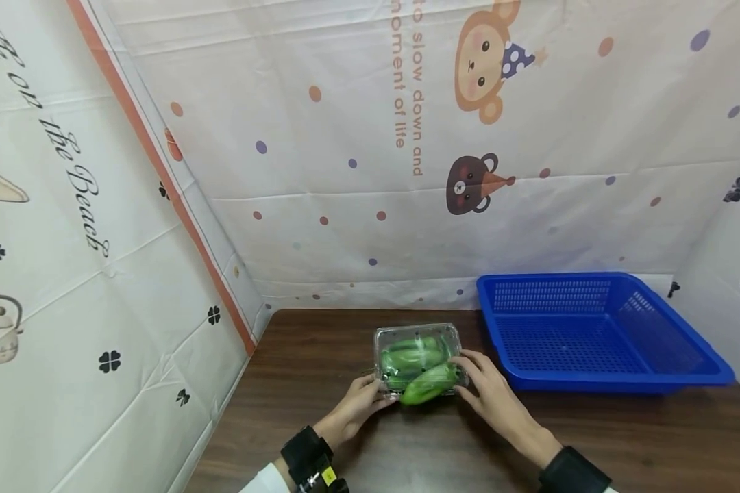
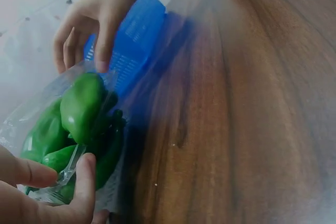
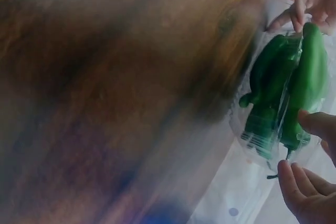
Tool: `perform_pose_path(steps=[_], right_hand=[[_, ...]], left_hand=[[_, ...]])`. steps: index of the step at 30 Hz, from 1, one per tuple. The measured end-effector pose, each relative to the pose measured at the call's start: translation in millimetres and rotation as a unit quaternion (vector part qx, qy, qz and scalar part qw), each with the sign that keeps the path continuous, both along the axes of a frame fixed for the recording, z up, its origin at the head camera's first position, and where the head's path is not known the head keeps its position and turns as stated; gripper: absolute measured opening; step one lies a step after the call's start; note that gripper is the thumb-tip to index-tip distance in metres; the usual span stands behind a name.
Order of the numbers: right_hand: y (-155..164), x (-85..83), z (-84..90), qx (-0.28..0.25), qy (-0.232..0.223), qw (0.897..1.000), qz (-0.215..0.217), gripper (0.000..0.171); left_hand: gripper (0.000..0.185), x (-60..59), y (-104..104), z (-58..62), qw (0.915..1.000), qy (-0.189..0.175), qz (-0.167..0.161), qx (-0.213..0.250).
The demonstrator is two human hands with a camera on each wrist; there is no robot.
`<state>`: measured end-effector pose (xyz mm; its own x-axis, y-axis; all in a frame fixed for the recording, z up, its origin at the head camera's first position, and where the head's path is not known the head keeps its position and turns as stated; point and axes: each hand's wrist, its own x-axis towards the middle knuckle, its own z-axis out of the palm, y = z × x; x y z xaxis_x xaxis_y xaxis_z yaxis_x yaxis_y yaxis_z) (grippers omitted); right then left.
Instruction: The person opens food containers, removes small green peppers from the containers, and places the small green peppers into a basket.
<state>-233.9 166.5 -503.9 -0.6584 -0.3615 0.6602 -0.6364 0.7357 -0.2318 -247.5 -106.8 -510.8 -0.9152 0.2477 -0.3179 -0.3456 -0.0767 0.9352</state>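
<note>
On the brown table, a clear plastic clamshell box (image 1: 447, 332) contains several green peppers (image 1: 410, 357). One large green pepper (image 1: 428, 385) lies slanted along its front edge, bulging out past the rim, its stem end to the right. My left hand (image 1: 359, 404) is at the front left corner; in the left wrist view its thumb and a finger pinch the clear rim. At the other end, my right hand (image 1: 492, 392) holds the box's right side, thumb and fingers curved about the large pepper's stem end. In the right wrist view, a fingertip (image 3: 304, 116) touches that pepper.
A blue perforated plastic basket (image 1: 592, 342) stands to the right, close behind my right hand. Printed white cloth (image 1: 358, 239) hangs behind the table and at both sides. The brown table (image 1: 296, 370) extends left and in front of the box.
</note>
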Motion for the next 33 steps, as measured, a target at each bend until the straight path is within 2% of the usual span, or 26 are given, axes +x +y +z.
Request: perform_pose_path(steps=[5,9,11,13,16,20,23,25,28,31,33], right_hand=[[2.2,-1.8,5.5,0.006,0.010,1.000,-0.007,0.056],[1.1,-7.2,17.9,0.017,0.005,1.000,-0.012,0.047],[1.2,-12.7,28.6,0.017,0.002,1.000,-0.009,0.042],[2.4,-20.9,42.5,0.005,-0.018,1.000,-0.001,0.037],[7.0,-37.0,66.1,-0.018,-0.075,0.997,-0.005,0.030],[11.0,-62.7,92.6,-0.047,-0.149,0.987,-0.034,0.025],[11.6,-78.8,101.8,-0.079,-0.189,0.978,-0.046,0.027],[11.0,-86.5,102.9,-0.106,-0.219,0.969,-0.041,0.031],[10.6,-93.9,99.8,-0.141,-0.278,0.949,-0.036,0.041],[12.2,-96.8,94.6,-0.142,-0.329,0.933,-0.037,0.052],[15.8,-95.2,91.2,-0.129,-0.352,0.926,-0.039,0.057]], left_hand=[[0.038,-0.1,-0.9,4.0,0.9999,-0.009,-0.004,0.010],[0.013,-1.9,-1.8,5.3,0.9998,-0.021,-0.002,0.007],[0.013,-2.4,-2.5,5.6,0.9997,-0.023,-0.005,0.002],[0.013,-2.5,-2.8,5.5,0.9997,-0.022,-0.009,0.002],[0.013,-2.2,-2.3,5.0,0.9997,-0.020,-0.015,0.005],[0.015,-0.8,-2.1,3.8,0.9994,-0.021,-0.025,0.013],[0.023,0.0,-2.2,2.8,0.9990,-0.024,-0.032,0.022],[0.037,-0.2,-3.2,1.5,0.9988,-0.024,-0.034,0.027],[0.054,-1.6,-5.3,0.5,0.9986,-0.024,-0.037,0.030],[0.059,-2.6,-6.5,-0.6,0.9983,-0.025,-0.038,0.035],[0.059,-1.8,-6.4,-1.4,0.9981,-0.027,-0.040,0.038]])
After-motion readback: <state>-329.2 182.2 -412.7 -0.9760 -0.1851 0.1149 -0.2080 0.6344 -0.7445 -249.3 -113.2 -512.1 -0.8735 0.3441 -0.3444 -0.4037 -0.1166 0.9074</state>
